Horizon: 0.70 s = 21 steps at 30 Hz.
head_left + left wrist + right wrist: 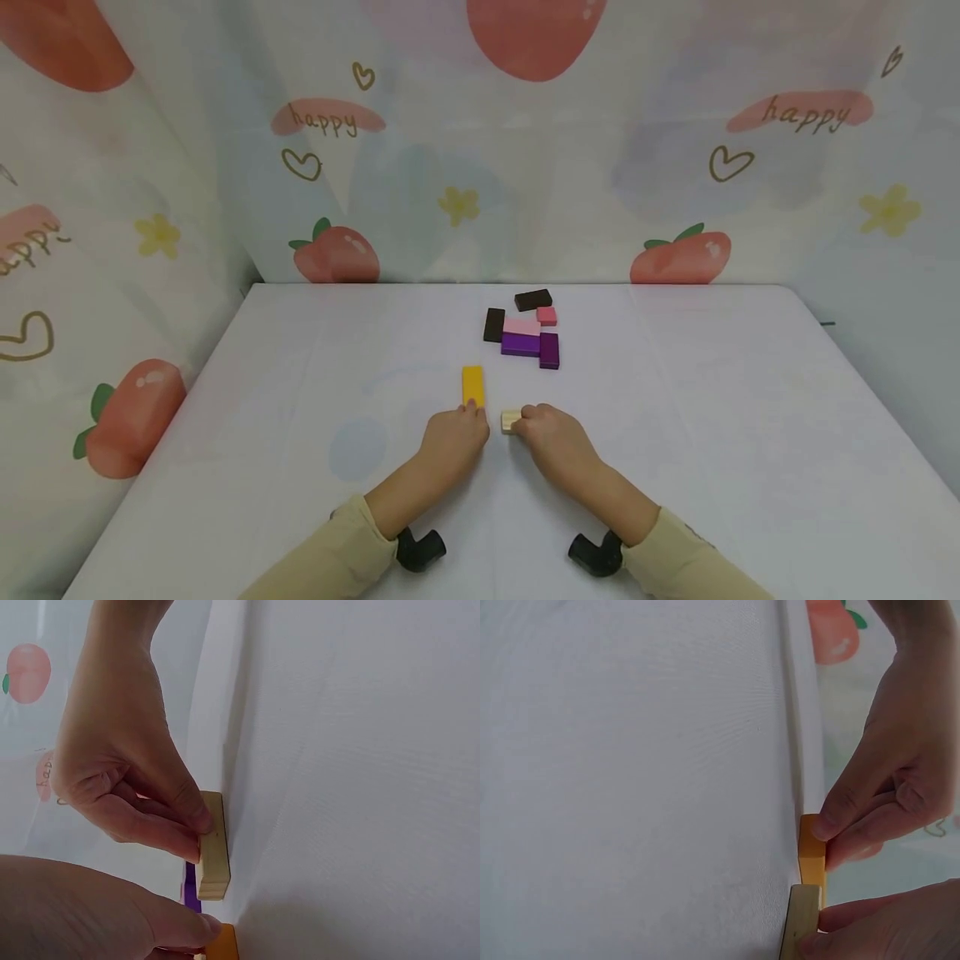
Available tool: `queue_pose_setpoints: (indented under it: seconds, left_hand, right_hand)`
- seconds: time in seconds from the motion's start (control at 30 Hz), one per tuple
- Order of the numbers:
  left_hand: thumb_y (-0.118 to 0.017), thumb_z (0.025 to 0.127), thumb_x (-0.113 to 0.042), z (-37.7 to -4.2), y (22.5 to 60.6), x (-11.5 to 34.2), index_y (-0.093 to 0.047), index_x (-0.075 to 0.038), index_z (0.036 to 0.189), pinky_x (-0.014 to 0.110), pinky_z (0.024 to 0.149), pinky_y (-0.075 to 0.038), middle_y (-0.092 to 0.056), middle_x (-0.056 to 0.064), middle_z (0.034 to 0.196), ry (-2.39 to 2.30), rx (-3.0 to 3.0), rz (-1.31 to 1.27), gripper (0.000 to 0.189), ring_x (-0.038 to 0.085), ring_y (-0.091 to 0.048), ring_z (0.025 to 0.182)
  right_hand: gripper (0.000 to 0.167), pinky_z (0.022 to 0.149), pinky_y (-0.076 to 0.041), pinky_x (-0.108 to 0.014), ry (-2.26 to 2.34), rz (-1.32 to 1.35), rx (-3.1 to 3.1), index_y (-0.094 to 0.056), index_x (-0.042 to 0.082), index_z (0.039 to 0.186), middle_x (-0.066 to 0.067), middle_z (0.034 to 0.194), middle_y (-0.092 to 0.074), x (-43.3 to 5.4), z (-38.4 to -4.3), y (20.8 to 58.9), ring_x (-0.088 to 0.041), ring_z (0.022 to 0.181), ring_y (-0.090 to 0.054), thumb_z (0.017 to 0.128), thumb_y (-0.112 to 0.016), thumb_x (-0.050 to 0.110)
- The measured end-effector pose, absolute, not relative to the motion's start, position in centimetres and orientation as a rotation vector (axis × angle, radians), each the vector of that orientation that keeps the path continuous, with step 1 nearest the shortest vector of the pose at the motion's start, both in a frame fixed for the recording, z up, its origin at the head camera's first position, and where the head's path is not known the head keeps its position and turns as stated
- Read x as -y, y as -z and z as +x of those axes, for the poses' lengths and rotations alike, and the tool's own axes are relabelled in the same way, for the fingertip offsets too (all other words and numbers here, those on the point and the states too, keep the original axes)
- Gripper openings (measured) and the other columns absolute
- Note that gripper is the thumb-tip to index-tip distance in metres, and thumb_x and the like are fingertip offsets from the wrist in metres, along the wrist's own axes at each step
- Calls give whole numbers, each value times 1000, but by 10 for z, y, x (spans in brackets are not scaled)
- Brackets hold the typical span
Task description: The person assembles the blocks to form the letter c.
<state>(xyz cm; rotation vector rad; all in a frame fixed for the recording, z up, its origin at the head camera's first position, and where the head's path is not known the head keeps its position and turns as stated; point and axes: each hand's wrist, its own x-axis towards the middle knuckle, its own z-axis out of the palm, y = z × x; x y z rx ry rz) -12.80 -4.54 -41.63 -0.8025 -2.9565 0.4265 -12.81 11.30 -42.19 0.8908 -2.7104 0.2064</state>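
Note:
My left hand (455, 437) pinches the near end of a yellow block (472, 383) that points away from me. Just to its right, my right hand (558, 442) grips a pale, unpainted wooden block (510, 421) between thumb and fingers. In the left wrist view the wooden block (213, 851) shows its length, with the thumb on one face. The right wrist view shows the yellow block (811, 844) under the left thumb, close to the wooden block (801, 919). A small gap separates the two blocks in the head view.
Beyond my hands lies a cluster of blocks: purple (521, 344), dark purple (549, 351), light pink (522, 327), small red-pink (547, 316) and two black ones (493, 325). A white cloth covers the table (675, 400). A printed curtain (525, 167) hangs behind it.

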Motion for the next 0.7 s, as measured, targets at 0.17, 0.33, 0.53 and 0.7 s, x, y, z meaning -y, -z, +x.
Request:
queue_pose_setpoints:
  seconds: [0.17,0.33,0.53,0.7]
  left_hand:
    - [-63,88,-17,-123,415,47,-66,-8,113,27,57,-53,-64,10,109,-389,2963,-796,28,16,-64,87]
    - [-62,88,-18,-113,416,49,-65,-6,114,28,60,-54,-62,10,112,-340,2960,-793,29,17,-63,93]
    - [-61,88,-27,-111,412,59,-63,-1,115,31,79,-51,-59,12,119,-178,2885,-760,37,21,-59,105]
    - [-54,93,-27,-134,410,72,-54,0,127,34,95,-41,-48,11,134,121,2959,-742,43,22,-46,121]
  right_hand:
    - [13,60,-53,-26,-202,905,2710,-74,7,77,-3,70,-62,-113,-124,421,-16,64,-60,69,-75,-3]
    - [13,58,-52,-26,-188,934,2698,-73,7,75,-2,69,-61,-114,-119,420,-16,63,-60,68,-75,-4]
    - [11,61,-53,-29,-309,984,2658,-71,5,78,-4,76,-63,-117,-120,416,-18,71,-61,70,-74,-2]
    - [15,68,-53,-34,-399,970,2673,-70,2,85,-7,85,-66,-122,-124,413,-22,80,-63,71,-73,-1]
